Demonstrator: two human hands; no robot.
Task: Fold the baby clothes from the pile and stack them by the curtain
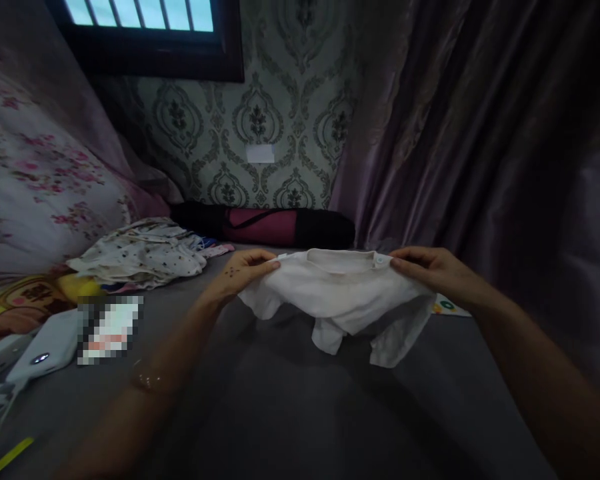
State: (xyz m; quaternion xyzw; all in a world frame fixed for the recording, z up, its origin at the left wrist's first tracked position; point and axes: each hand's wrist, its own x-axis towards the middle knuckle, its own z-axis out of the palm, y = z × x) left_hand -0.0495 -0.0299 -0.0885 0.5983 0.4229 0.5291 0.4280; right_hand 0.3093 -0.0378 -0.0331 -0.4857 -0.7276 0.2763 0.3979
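A small white long-sleeved shirt (337,293) hangs between my two hands over the grey bed surface (300,413). My left hand (247,270) pinches its left shoulder between thumb and fingers. At the other shoulder, beside a button near the neckline, my right hand (425,270) has a like pinch. The neck opening faces up, and the sleeves and lower part droop in folds. Behind my right wrist, part of a white cloth with coloured print (450,305) shows on the bed.
Rumpled clothes with a dotted print (145,253) lie at the left. Nearer are a white power bank (47,347) with a cable, a blurred-out phone-like item (111,330) and a yellow cushion (30,300). A black and maroon long bag (263,227) lies along the wall; curtains (430,133) hang right.
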